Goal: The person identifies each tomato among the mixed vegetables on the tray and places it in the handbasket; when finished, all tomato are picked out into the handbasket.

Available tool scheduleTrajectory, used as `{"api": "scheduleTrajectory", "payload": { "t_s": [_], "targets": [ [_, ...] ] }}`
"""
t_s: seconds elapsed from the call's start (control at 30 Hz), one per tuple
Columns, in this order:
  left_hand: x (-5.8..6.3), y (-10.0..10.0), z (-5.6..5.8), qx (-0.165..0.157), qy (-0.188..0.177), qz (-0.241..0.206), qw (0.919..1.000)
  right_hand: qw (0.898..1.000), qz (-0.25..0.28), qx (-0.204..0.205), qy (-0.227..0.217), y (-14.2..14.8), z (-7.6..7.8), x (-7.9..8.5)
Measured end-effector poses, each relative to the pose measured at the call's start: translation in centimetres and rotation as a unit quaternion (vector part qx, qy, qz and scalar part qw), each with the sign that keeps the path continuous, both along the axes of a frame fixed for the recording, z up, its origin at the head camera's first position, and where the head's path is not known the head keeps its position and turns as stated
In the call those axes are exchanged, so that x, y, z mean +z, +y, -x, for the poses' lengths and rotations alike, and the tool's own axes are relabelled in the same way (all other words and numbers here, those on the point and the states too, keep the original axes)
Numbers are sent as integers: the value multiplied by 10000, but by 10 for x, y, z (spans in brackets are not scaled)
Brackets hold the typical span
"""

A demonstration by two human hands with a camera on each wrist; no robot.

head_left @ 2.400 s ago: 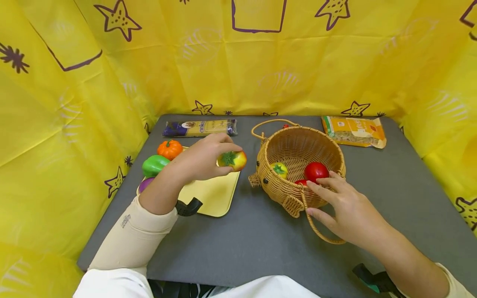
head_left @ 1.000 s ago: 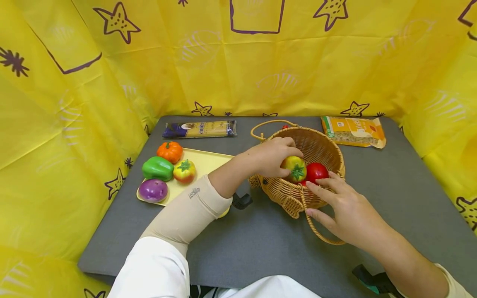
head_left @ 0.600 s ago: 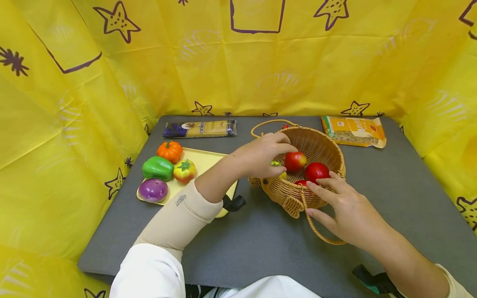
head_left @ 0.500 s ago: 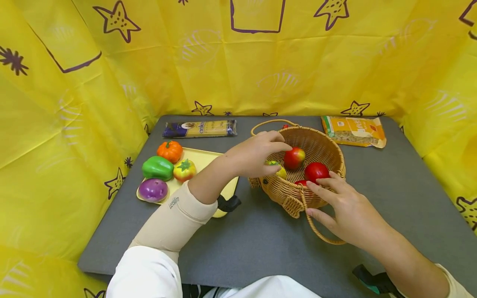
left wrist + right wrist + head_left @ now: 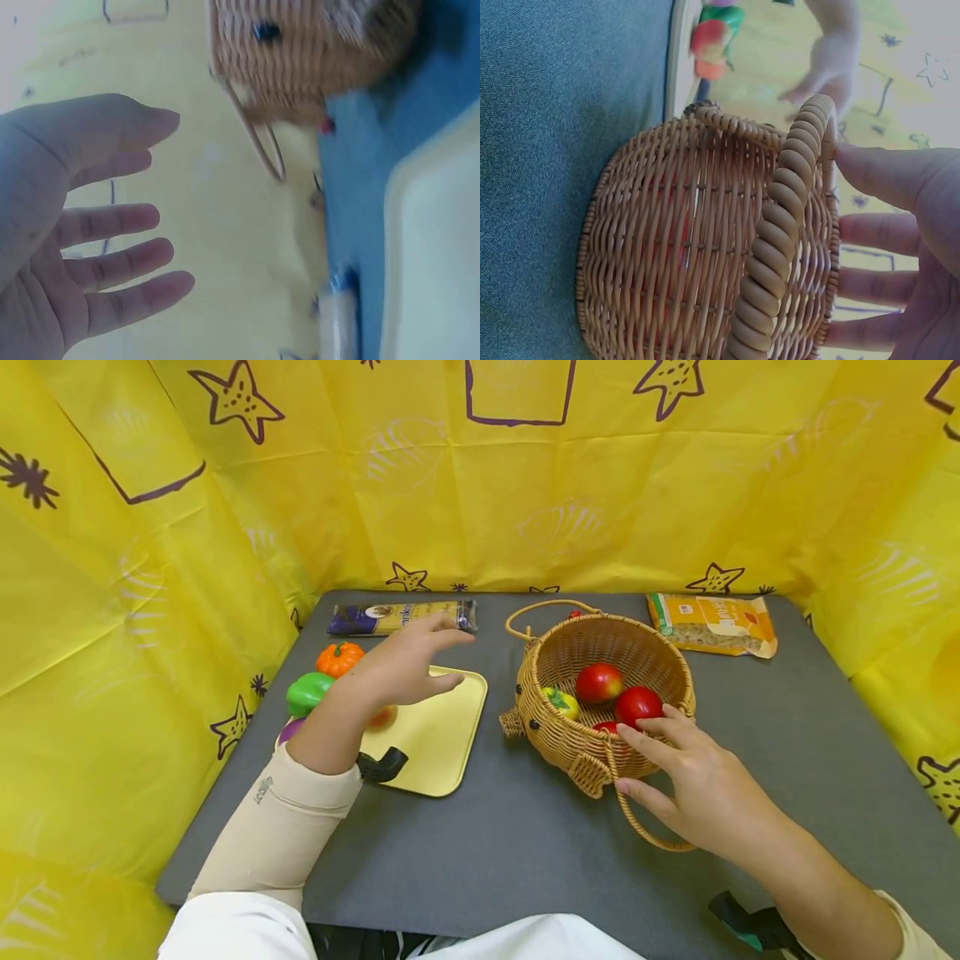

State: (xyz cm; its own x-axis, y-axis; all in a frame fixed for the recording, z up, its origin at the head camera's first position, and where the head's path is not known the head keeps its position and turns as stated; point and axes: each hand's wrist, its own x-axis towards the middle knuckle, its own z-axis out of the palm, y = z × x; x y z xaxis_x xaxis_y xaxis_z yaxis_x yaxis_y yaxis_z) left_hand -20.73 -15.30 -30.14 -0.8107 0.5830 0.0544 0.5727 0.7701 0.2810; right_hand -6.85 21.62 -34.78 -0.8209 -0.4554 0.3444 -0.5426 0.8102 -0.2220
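Note:
My left hand [image 5: 408, 664], fingers spread and holding nothing, is over the yellow tray [image 5: 442, 743]. On the tray, partly behind my forearm, are an orange toy pumpkin [image 5: 339, 658], a green toy pepper [image 5: 306, 694], a purple toy vegetable [image 5: 289, 729] and a red-and-yellow toy fruit [image 5: 384, 719]. My right hand [image 5: 701, 781] rests its extended fingers on the near rim of the wicker animal basket [image 5: 558, 737], thumb beside the handle [image 5: 769, 255]. Inside lie a red-and-yellow fruit [image 5: 598, 682], a red tomato [image 5: 637, 706], a yellow fruit with green leaves [image 5: 561, 702] and another red piece, mostly hidden.
A long pasta packet [image 5: 360, 619] lies at the back left of the grey table [image 5: 495, 860]. An orange bag [image 5: 716, 625] is at the back right. One basket handle stands up at the back left, the other hangs toward me. Yellow cloth walls surround the table.
My left hand carried a red-and-yellow fruit from the tray into the basket, let it go and moved back left over the tray. My right hand has stayed at the rim.

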Motion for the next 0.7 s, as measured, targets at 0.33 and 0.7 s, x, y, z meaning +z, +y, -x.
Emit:
{"api": "scheduleTrajectory", "payload": {
  "t_s": [0.33,0.7],
  "targets": [
    [-26,-57,6,897,-474,712,9923,10000,-1,-13,28,1,0,0],
    [-52,-84,2,1244,-915,1090,9820,9999,34,54,92,1,1,-1]
  ]
}}
